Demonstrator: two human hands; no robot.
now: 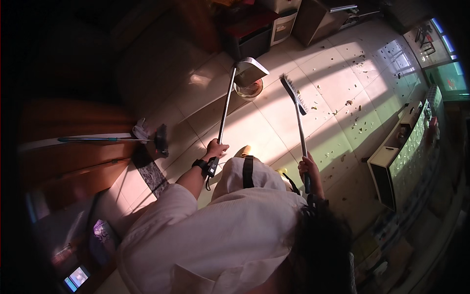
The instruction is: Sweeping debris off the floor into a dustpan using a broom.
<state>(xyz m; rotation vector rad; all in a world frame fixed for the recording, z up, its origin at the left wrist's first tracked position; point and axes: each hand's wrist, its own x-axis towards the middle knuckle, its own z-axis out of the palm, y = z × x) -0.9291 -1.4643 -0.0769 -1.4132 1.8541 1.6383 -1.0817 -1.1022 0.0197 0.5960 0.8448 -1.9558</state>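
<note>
My left hand [216, 148] grips the metal handle of a long-handled dustpan [252, 70]. The pan is raised at the rim of a round bucket [248, 91], partly covering its mouth; reddish and pale contents show inside. In my right hand [310, 169] is the dark grip of a broom [293, 94] with a metal stick. Its bristle head points away from me and to the right, over or on the tiles; contact with the floor is hard to tell. Scattered debris [349, 103], dark and greenish bits, lies on the tiled floor [271, 121] right of the broom head.
A low TV-style cabinet [385, 156] stands at the right. Dark cabinets [319, 22] line the far side. On the left, a second broom [161, 140] lies by a wooden door [84, 154], beside a white plastic bag [141, 128]. Sunlight and shadow stripe the tiles.
</note>
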